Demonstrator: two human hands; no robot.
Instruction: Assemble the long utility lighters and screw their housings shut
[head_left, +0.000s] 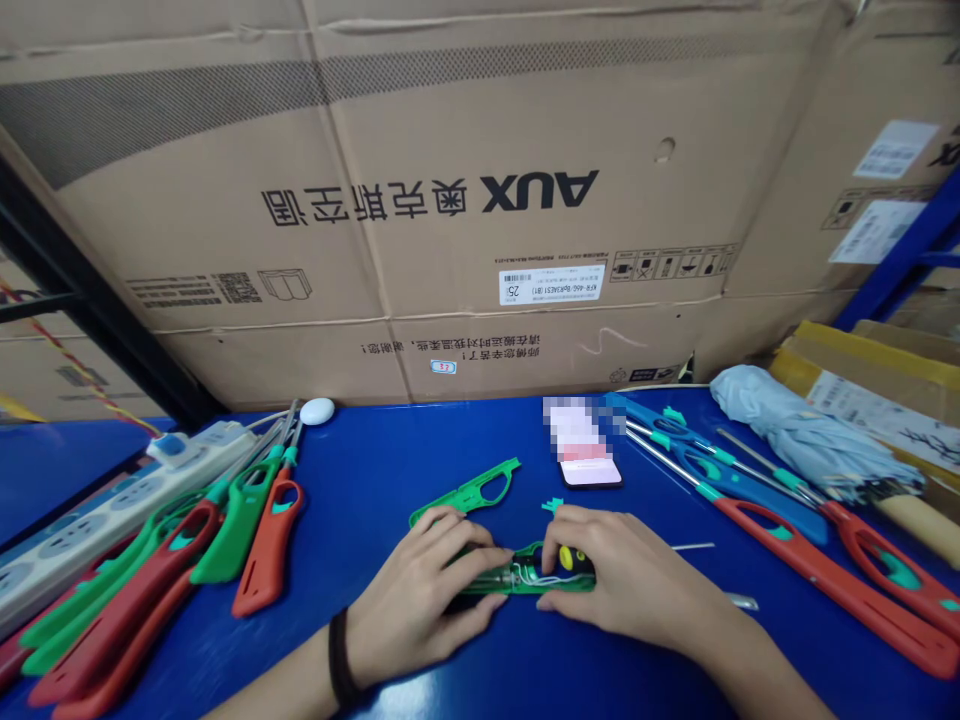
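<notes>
Beneath left hand (416, 605), right hand (634, 570), green lighter (525, 580)

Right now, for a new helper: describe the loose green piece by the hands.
Below the AUX carton, on the blue table, left hand and right hand hold an open green lighter body. Just above lies a lone green shell half, apart from the whole lighters.

Our bare left hand (420, 585) curves downward, fingers (469, 535) pointing right, a thin black band (339, 658) circling the wrist; our bare right hand (630, 570) arches opposite, its fingertips just beside the left's.
</notes>
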